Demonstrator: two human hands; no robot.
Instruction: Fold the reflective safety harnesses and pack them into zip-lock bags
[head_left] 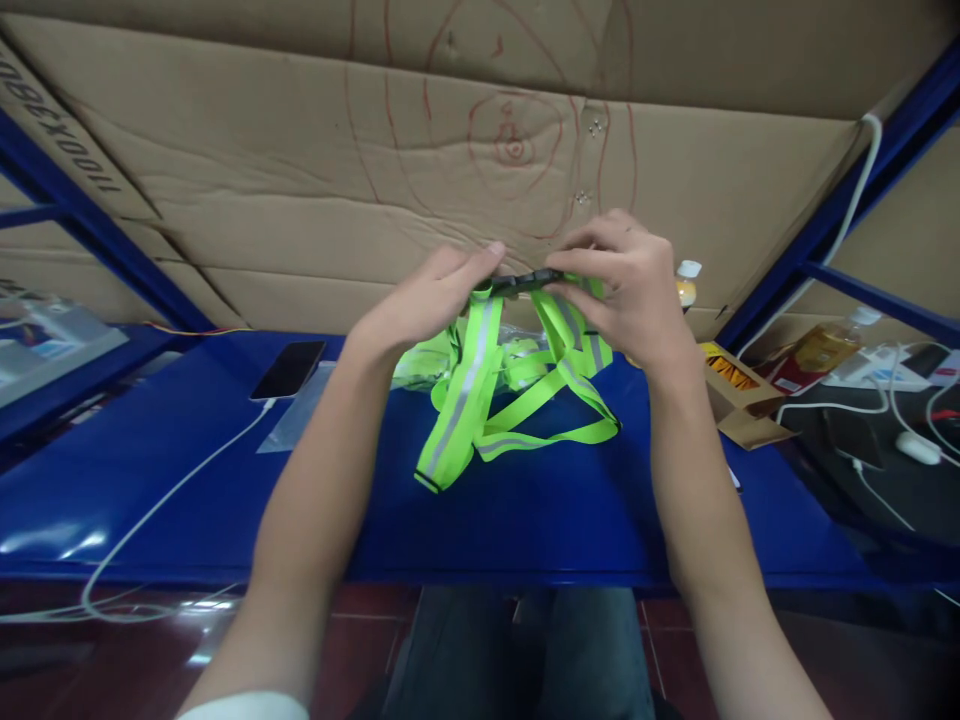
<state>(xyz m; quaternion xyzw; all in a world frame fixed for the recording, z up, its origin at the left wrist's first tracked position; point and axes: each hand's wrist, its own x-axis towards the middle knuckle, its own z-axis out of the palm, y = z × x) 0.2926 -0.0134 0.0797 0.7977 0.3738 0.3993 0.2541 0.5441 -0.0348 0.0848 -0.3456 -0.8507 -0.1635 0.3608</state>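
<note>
A neon-green reflective vest (469, 385) of straps with silver stripes hangs from both hands, its lower loops down at the blue shelf. At its top is a black plastic buckle (526, 282), held level between the hands. My left hand (442, 290) is closed round the strap at the buckle's left end, its fingers partly hidden. My right hand (622, 275) pinches the buckle's right end between thumb and fingers. Whether the buckle halves are fully clipped together I cannot tell. Behind the vest lies clear plastic packaging with more green material (424, 365) in it.
On the blue shelf (187, 480), a black phone (288, 370) with a white cable lies to the left. To the right stand an opened cardboard box (742, 395) and a bottle with a white cap (687, 283). A cardboard wall (262, 180) with red drawn rings closes the back.
</note>
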